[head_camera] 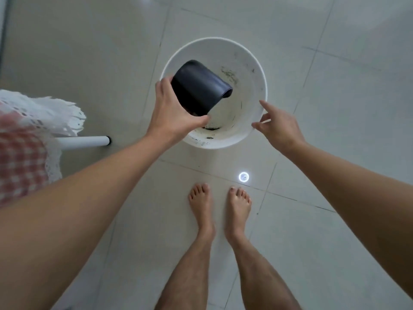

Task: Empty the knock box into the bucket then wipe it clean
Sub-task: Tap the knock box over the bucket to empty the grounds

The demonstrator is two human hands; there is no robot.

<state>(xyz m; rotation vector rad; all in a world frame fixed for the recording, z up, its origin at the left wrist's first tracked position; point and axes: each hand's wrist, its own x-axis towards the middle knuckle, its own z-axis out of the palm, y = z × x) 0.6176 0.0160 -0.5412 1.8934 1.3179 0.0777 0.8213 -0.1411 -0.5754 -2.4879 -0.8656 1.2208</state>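
A white bucket (257, 63) stands on the tiled floor ahead of my bare feet, its inside streaked with dark coffee grounds. My left hand (172, 113) grips the black knock box (199, 88) by its base and holds it tipped over the bucket's left half, mouth turned down and to the right. A dark clump of grounds (211, 128) lies low on the bucket's near wall. My right hand (279, 126) hovers at the bucket's right rim with fingers spread, index finger pointing toward the inside, holding nothing.
At the left edge, a table with a red checked cloth (20, 157) and white lace trim (51, 113) juts in; its white leg (87, 141) stands on the floor. A round light reflection (243, 176) shines on the tiles by my feet (220, 211).
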